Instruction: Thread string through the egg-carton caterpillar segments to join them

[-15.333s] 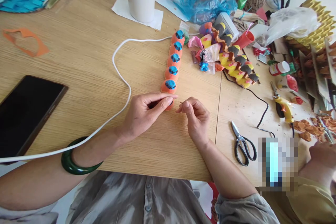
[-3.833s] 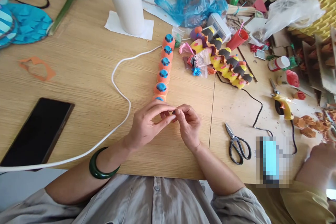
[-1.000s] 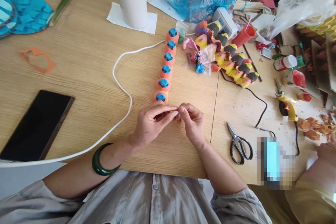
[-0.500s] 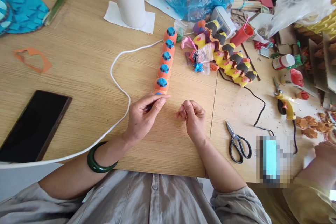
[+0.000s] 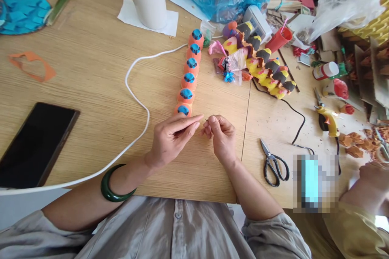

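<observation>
I cannot tell if the left hand holds anything; the right hand pinches a tiny dark bit. The orange strip lies on the tabletop just beyond the left hand.

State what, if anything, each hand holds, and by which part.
The right hand pinches a tiny dark sliver, one end poking out; the gripped part is hidden. Whether the left hand holds anything cannot be told.
</observation>
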Demonstrator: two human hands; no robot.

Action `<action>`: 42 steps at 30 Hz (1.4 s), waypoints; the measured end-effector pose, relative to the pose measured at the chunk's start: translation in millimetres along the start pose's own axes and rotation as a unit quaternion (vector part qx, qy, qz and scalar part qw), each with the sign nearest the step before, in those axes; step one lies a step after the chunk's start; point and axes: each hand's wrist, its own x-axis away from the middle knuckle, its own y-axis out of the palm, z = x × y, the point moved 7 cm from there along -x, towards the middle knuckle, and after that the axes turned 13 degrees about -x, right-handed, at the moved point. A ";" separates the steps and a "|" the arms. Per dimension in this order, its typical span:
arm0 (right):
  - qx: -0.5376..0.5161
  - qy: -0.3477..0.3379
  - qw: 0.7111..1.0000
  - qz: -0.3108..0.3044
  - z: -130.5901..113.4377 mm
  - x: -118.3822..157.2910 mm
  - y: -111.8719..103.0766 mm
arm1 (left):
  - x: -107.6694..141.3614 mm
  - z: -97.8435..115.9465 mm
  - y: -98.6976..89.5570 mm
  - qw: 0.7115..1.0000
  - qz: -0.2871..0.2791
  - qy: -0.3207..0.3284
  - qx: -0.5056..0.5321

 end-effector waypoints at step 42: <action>0.004 -0.021 1.000 -0.011 -8.6 1.7 3.7 | 3.3 -29.1 12.8 0.974 -0.015 -0.166 0.153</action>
